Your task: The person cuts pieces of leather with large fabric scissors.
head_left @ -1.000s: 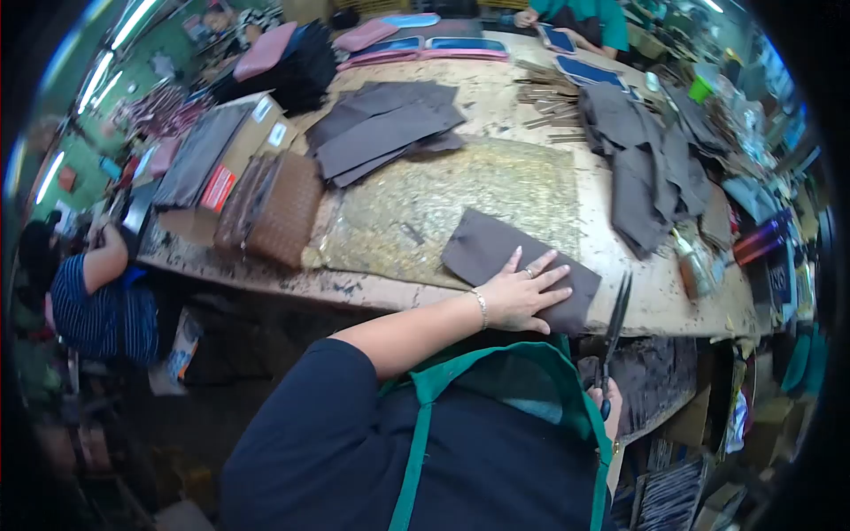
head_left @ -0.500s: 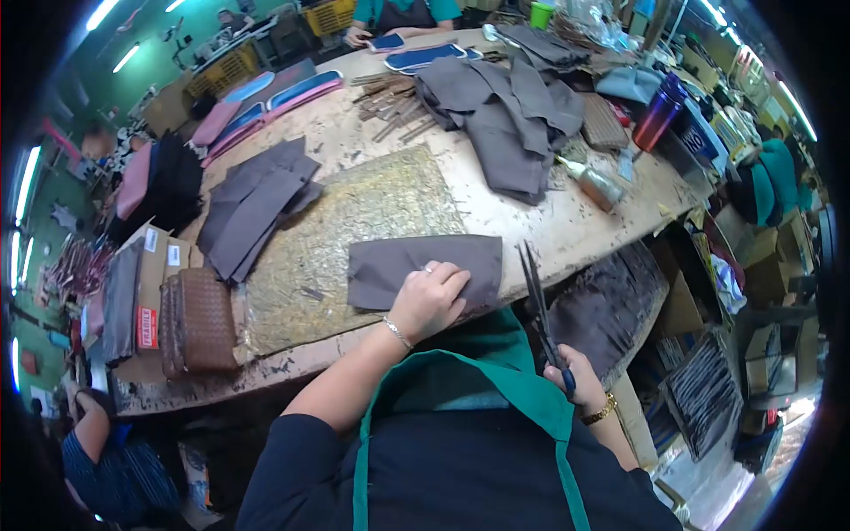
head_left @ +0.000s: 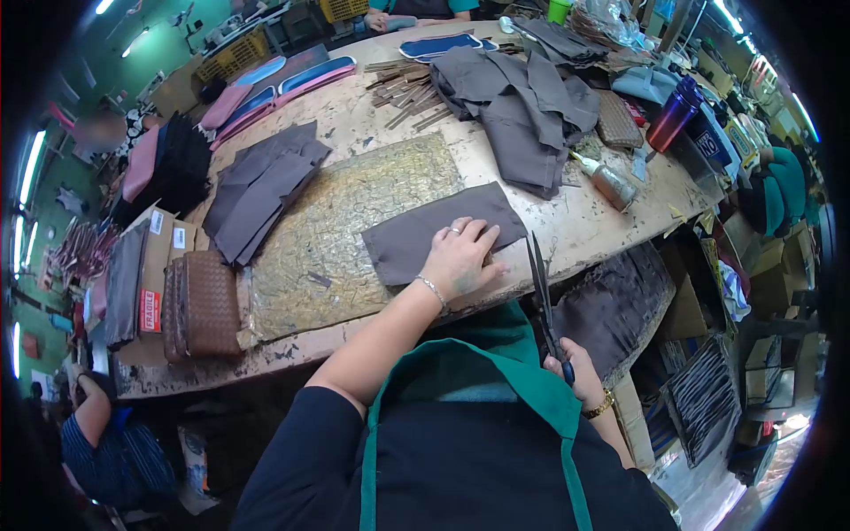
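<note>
A dark grey-brown fabric piece [head_left: 416,232] lies tilted on the table, partly over a glue-stained mat [head_left: 354,203]. My left hand [head_left: 462,257] rests on the right part of this piece with its fingers spread. At the table's front edge, my right hand [head_left: 577,372] holds a pair of long black scissors [head_left: 542,288] by the handles, blades pointing up and away from me. The blade tips are just right of the fabric. More dark pieces [head_left: 261,190] lie fanned out to the left, and a larger heap [head_left: 509,106] lies beyond.
A woven brown case [head_left: 211,305] and a cardboard box [head_left: 159,265] stand at the left edge. A glue bottle [head_left: 606,183] and a purple-red tumbler [head_left: 673,113] are on the right. Below the edge, a board [head_left: 611,305] bears dark strips. A co-worker [head_left: 425,11] sits across.
The fabric piece has turned, its right end now farther from me. My left hand has shifted right and its fingers have spread. The scissors stay in my right hand. The view has shifted slightly.
</note>
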A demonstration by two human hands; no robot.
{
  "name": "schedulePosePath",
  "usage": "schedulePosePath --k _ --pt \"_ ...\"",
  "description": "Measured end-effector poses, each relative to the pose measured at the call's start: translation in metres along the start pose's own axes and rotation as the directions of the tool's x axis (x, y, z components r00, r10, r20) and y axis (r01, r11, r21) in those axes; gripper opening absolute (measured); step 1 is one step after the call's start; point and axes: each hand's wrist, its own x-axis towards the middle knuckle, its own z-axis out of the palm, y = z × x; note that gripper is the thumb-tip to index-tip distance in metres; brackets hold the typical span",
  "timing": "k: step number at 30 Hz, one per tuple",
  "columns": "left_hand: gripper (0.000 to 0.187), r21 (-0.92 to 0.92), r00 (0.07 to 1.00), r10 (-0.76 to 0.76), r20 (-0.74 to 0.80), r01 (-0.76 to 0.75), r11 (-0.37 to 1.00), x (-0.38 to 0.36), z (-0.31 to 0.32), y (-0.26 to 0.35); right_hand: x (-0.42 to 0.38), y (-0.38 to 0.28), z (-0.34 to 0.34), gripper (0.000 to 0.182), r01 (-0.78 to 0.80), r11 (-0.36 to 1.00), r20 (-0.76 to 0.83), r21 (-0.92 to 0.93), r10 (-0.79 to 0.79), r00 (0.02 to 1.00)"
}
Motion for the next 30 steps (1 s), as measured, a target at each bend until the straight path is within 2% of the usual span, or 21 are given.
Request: schedulePosePath --k 1,3,5,9,10,12,13,14,15,16,18,19,21,22,23,25,30 --pt "0.021 -0.005 1.000 0.002 0.002 -0.002 1.000 0.001 0.001 0.000 -0.001 0.000 0.000 0.050 -0.005 0.999 -0.010 -0.038 0.005 1.000" --pt "0.023 -0.085 0.992 -0.048 0.119 0.058 0.995 0.002 -0.002 -0.005 -0.005 -0.006 -0.001 0.049 -0.009 0.999 -0.015 -0.032 0.008 1.000" --pt "0.024 -0.101 0.983 -0.014 0.182 0.033 0.994 0.004 0.000 -0.013 -0.008 -0.014 0.000 0.049 -0.009 1.000 -0.021 -0.025 0.009 1.000" --pt "0.023 -0.160 0.955 0.060 0.290 -0.013 0.987 0.004 0.005 -0.016 -0.011 -0.018 0.003 0.044 -0.022 0.992 -0.008 0.126 0.023 1.000" --pt "0.023 -0.154 0.954 0.047 0.295 -0.001 0.988 0.005 0.002 -0.016 -0.012 -0.018 0.003 0.042 -0.009 0.984 -0.021 0.180 0.013 1.000" --pt "0.022 -0.209 0.935 0.027 0.352 0.050 0.977 0.010 -0.003 -0.017 -0.016 -0.020 0.003 0.041 0.003 0.985 -0.015 0.173 0.000 1.000" --pt "0.022 -0.188 0.936 -0.011 0.351 0.082 0.979 0.013 -0.004 -0.019 -0.017 -0.022 0.002 0.040 0.022 0.985 -0.020 0.169 -0.018 1.000" --pt "0.020 -0.183 0.904 0.031 0.426 0.053 0.982 0.019 -0.005 -0.023 -0.017 -0.022 -0.001 0.039 0.096 0.994 -0.012 0.057 -0.095 0.995" --pt "0.018 -0.185 0.864 0.071 0.499 0.026 0.982 0.021 -0.006 -0.024 -0.016 -0.023 0.001 0.039 0.091 0.995 0.032 0.045 -0.092 0.995" --pt "0.018 -0.164 0.866 0.031 0.499 0.059 0.985 0.024 -0.007 -0.022 -0.015 -0.025 0.003 0.039 0.088 0.995 0.027 0.040 -0.089 0.996" --pt "0.015 -0.022 0.789 0.083 0.609 -0.089 0.996 0.034 -0.006 -0.018 -0.011 -0.023 0.005 0.041 0.106 0.993 0.019 0.051 -0.107 0.994" --pt "0.015 -0.014 0.792 0.076 0.606 -0.085 0.996 0.033 -0.007 -0.019 -0.007 -0.022 0.007 0.041 0.112 0.993 0.026 0.048 -0.113 0.993" --pt "0.013 -0.004 0.859 0.103 0.502 -0.117 0.993 0.028 -0.002 -0.015 -0.006 -0.020 0.009 0.042 0.027 0.995 0.003 0.094 -0.027 1.000" --pt "0.011 -0.041 0.900 0.083 0.427 -0.072 0.997 0.025 0.001 -0.014 -0.009 -0.022 0.010 0.042 0.027 0.994 0.000 0.107 -0.027 1.000" --pt "0.011 -0.040 0.902 0.097 0.422 -0.088 0.995 0.024 0.003 -0.013 -0.009 -0.020 0.009 0.042 0.039 0.993 -0.012 0.111 -0.038 0.999" --pt "0.011 -0.195 0.933 -0.010 0.360 0.086 0.977 0.019 0.004 -0.011 -0.010 -0.014 0.008 0.043 0.058 0.995 -0.010 0.085 -0.058 0.998" --pt "0.029 -0.218 0.927 0.031 0.373 0.055 0.974 0.010 0.010 -0.010 -0.007 -0.016 0.009 0.046 0.079 0.994 -0.011 0.071 -0.078 0.997"
